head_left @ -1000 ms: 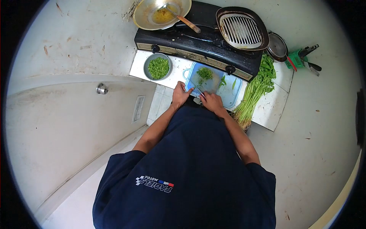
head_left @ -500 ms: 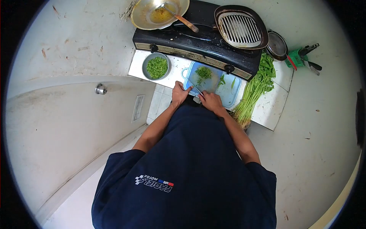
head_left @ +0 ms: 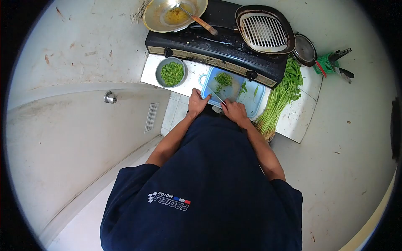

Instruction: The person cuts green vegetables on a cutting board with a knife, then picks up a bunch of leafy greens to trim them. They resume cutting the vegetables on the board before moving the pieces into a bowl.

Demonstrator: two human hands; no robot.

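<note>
My right hand (head_left: 235, 111) is closed round the handle of a knife (head_left: 217, 96), whose thin blade slants up and left over the near part of a blue cutting board (head_left: 252, 109). At the board's near left corner, my left hand (head_left: 197, 103) grips the edge, thumb on top; its other fingers are partly hidden. Chopped green leaves (head_left: 223, 79) lie heaped on the board beyond the blade. A few loose leaf pieces (head_left: 243, 87) are scattered to the right of the heap.
A grey bowl (head_left: 158, 79) of chopped greens stands left of the board. Behind is a black stove (head_left: 188, 42) with a wok (head_left: 153, 19) and a grill pan (head_left: 289, 31). A bunch of leafy greens (head_left: 276, 98), a small pan (head_left: 304, 50) and a green basket (head_left: 324, 62) are at right.
My right hand has shifted slightly to the right with the knife, and more of the blade shows. My left hand stays at the board's corner.
</note>
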